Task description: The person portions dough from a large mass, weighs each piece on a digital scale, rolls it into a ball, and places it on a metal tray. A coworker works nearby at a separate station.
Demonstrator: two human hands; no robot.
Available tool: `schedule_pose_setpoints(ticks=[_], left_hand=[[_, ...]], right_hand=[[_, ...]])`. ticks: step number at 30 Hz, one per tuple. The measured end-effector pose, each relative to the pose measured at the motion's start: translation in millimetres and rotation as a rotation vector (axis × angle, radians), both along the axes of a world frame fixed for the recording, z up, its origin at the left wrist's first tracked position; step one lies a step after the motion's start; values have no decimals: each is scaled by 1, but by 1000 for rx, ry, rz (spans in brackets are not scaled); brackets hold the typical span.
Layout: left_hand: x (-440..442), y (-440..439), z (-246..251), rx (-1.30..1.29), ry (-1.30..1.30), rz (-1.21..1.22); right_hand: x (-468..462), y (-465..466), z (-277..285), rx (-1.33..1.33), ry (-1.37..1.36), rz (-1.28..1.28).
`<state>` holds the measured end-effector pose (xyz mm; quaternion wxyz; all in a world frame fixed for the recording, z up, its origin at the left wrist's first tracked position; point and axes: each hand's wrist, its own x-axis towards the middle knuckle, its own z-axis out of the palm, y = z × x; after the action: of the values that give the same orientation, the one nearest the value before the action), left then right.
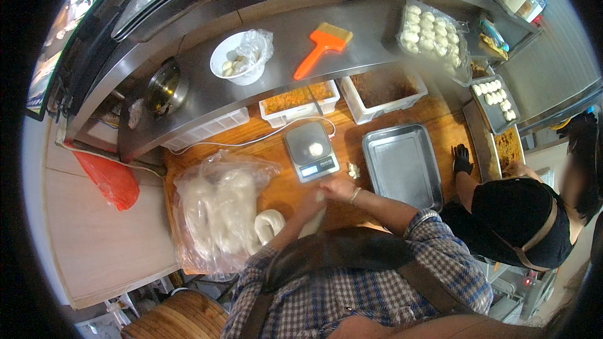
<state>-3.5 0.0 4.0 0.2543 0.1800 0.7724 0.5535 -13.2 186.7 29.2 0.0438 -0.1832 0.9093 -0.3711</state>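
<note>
My left hand (311, 203) is closed around a rope of white dough (313, 226) that trails back towards my apron. Fingers of my right hand (340, 189) meet the rope's front end, pressed close to the left hand. Just beyond them stands a digital kitchen scale (308, 143) with one dough piece (315, 149) on its plate and a lit display. A few small dough pieces (353, 170) lie on the wood right of the scale. Left of my arm, a thick curl of dough (269, 226) rests beside large dough masses under clear plastic sheeting (214, 212).
An empty metal tray (403, 165) sits to the right, near a co-worker's black-gloved hand (463, 159). Tubs of orange filling (297, 99) and brown filling (384, 92) stand behind. The steel shelf (282, 61) overhead holds an orange brush (322, 47), a white bowl (241, 59) and bagged dough balls (431, 33).
</note>
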Motion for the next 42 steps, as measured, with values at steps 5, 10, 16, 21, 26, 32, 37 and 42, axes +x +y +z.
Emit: schedule_pose_setpoints(ticks=[5,10,16,21,26,32,37,42], left_hand=[[1,-5,-15,-267,-60,-1],[2,-8,-36,-165,38,32],[3,-6,-34,-170,-62,44],[2,-7,-13,-150,-178,20],[-1,-6,-37,-236,-275,44],[0,-16,-42,-162,-237,-126],[14,-5,-4,-11,-6,-39],[24,1,39,16,79,88]], right_hand=[[-76,20,15,-175,-48,-336],[-124,8,17,-69,-251,-331],[-110,1,20,216,-81,-324],[-61,31,45,-252,159,-558],[-5,123,48,-372,4,-1013],[-10,140,24,-132,-67,-960],[3,107,57,118,220,-730],[40,10,42,-175,-205,-61]])
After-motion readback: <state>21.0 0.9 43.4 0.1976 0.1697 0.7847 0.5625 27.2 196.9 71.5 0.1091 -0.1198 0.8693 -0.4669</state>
